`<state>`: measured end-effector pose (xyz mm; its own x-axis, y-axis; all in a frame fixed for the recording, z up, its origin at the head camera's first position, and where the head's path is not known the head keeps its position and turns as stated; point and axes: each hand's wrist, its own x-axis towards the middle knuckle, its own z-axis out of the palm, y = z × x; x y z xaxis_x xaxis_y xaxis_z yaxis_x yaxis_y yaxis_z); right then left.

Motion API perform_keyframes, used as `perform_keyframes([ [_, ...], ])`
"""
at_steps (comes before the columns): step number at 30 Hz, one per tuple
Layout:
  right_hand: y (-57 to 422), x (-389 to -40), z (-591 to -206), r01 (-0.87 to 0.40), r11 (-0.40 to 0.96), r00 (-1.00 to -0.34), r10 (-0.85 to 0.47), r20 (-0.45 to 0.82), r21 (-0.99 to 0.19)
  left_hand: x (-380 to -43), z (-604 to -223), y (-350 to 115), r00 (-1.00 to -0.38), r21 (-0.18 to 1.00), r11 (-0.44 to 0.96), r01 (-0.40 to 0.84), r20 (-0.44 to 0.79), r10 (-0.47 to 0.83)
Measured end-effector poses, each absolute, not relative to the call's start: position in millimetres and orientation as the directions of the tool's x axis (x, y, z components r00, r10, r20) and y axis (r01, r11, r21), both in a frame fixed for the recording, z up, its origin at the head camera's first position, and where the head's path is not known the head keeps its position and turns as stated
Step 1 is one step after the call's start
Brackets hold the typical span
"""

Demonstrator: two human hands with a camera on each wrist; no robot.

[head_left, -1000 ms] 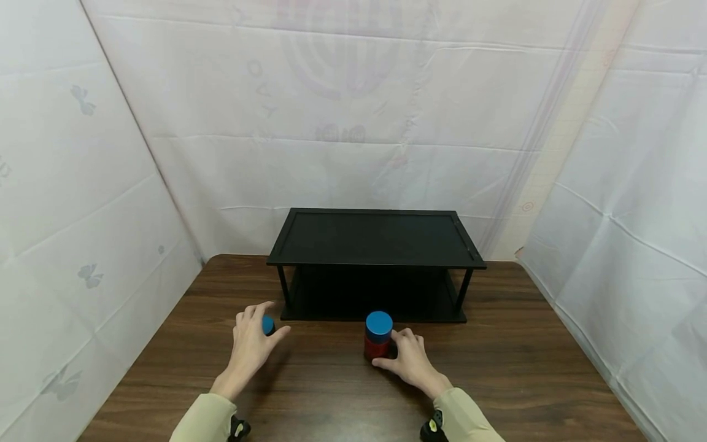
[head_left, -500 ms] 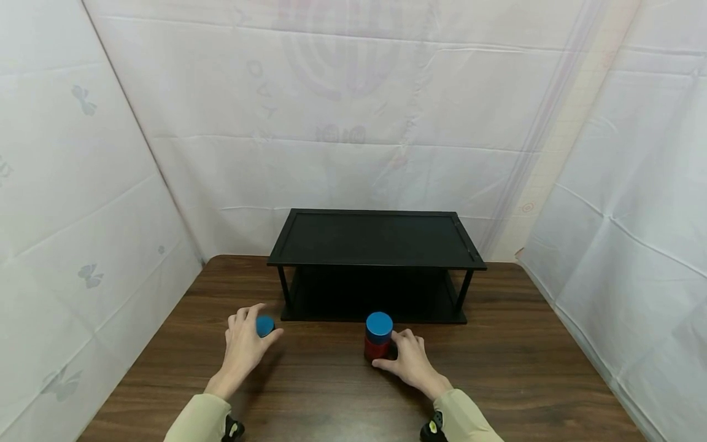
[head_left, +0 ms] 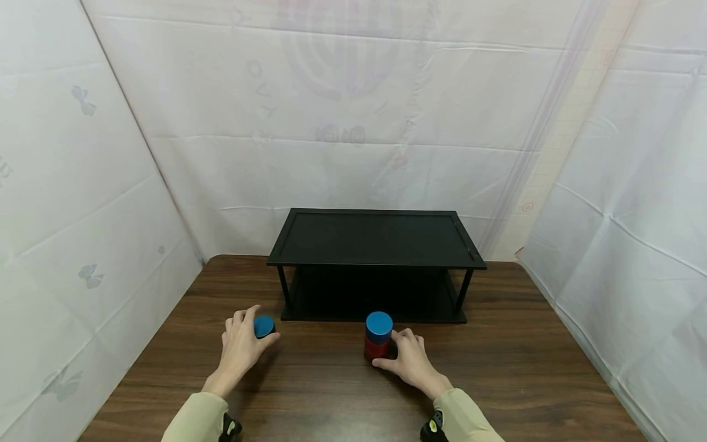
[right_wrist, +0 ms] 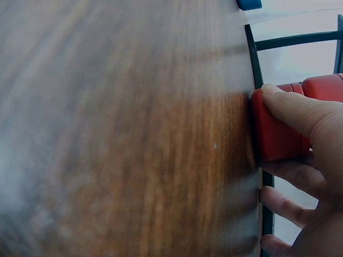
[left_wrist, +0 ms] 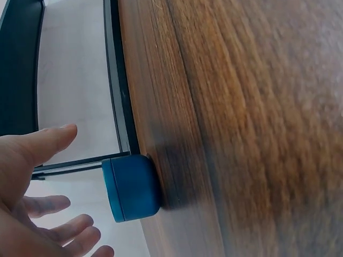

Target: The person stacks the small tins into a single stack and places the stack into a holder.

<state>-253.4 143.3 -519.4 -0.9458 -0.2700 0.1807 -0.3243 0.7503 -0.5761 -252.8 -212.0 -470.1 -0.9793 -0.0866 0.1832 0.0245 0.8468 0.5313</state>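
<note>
Red smooth cylinder with a blue top [head_left: 378, 334] stands upright on the brown wood-grain table [head_left: 320, 380], in front of the black two-tier shelf [head_left: 377, 239], and I have it pinched between thumb and finger of the right hand [head_left: 413, 362]. I see the left hand [head_left: 239, 345] spread wide around the short smooth blue cylinder [left_wrist: 135, 187], apart from it. I judge the step as grasping; next calls for narrowing those left fingers, with a steady right grip.
</note>
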Motion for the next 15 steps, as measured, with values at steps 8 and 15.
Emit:
perform_keyframes([
  [8, 142.8, -253.0, -519.6, -0.323, 0.753, -0.946, -0.267, 0.182, -0.572, -254.9, -471.9, -215.6, -0.985, 0.499, 0.866, 0.009, 0.153, -0.078],
  [15, 142.8, -252.9, -519.5, -0.323, 0.75, -0.946, -0.264, 0.186, -0.577, -258.5, -476.0, -219.2, -0.988, 0.505, 0.863, 0.005, 0.136, -0.074],
])
